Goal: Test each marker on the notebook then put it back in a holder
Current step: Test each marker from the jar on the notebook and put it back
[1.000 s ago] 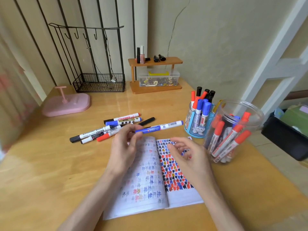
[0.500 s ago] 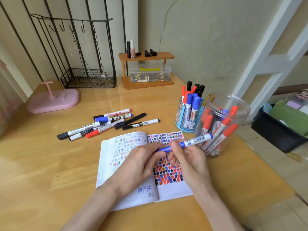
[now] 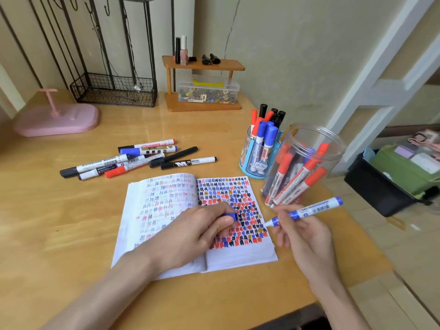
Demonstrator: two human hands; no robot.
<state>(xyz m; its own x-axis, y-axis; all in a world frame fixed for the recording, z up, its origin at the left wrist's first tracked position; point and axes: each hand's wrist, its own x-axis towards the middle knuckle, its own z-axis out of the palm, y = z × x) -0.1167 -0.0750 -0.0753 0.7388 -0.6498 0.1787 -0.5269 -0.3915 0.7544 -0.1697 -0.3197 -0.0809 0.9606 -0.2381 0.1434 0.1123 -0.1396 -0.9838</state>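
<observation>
The wooden table (image 3: 71,222) fills most of the view. Its near edge is cut off by the bottom of the frame, and its right edge curves past close beside the holders. A wide stretch of bare wood lies left of the open notebook (image 3: 238,256) and in front of it. The notebook lies flat near the middle. Its right page is crowded with red, blue and black marks, and the marks on the left page are faint and hard to read.

The left hand (image 3: 190,232) rests across the spine and hides part of both pages. The right hand (image 3: 304,232) sits just right of the notebook, near the table's right edge.

The clear jar (image 3: 316,144) stands close to that edge with red-capped markers leaning inside, their labels blurred. The blue holder (image 3: 247,160) touches or nearly touches the jar, which hides part of it. A loose pile of markers (image 3: 133,160) lies behind the notebook, well apart from the holders.

The right hand's fingers pinch the uncapped blue marker (image 3: 314,208) by its barrel. Its tip points left, at the right page's outer edge; whether it touches the paper cannot be told. The left hand's fingers curl round the blue cap (image 3: 232,216), and only its open end shows.
</observation>
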